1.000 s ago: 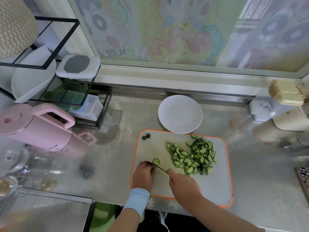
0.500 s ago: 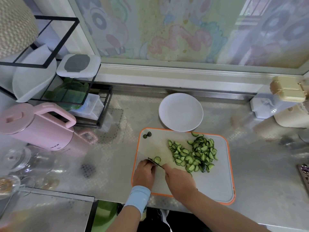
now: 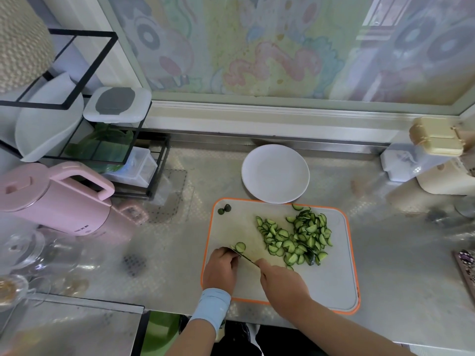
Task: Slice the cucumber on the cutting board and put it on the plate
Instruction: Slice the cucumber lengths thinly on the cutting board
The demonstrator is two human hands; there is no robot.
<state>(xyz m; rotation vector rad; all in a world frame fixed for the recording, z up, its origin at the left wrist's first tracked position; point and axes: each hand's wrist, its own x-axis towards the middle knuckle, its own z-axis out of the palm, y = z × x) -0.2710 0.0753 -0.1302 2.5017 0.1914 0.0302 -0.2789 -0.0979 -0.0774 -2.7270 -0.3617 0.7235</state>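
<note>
A grey cutting board [image 3: 334,283] with an orange rim lies on the steel counter. A heap of cucumber slices [image 3: 295,237] covers its middle and right. My left hand [image 3: 222,268] is curled over the last stub of cucumber at the board's left side, and one round slice [image 3: 240,246] shows just beyond my fingers. My right hand [image 3: 281,283] grips a knife [image 3: 245,256] whose dark blade points left against that stub. Two dark cucumber ends [image 3: 224,209] lie at the board's far left corner. An empty white plate [image 3: 275,173] sits just behind the board.
A pink kettle [image 3: 51,196] stands at the left, with a black wire rack [image 3: 84,119] holding containers behind it. Glassware [image 3: 23,250] sits at the near left. White and cream appliances [image 3: 437,160] stand at the far right. A window ledge runs along the back.
The knife and my right hand have shifted a little left toward my left hand on the stub. The slice pile has not moved.
</note>
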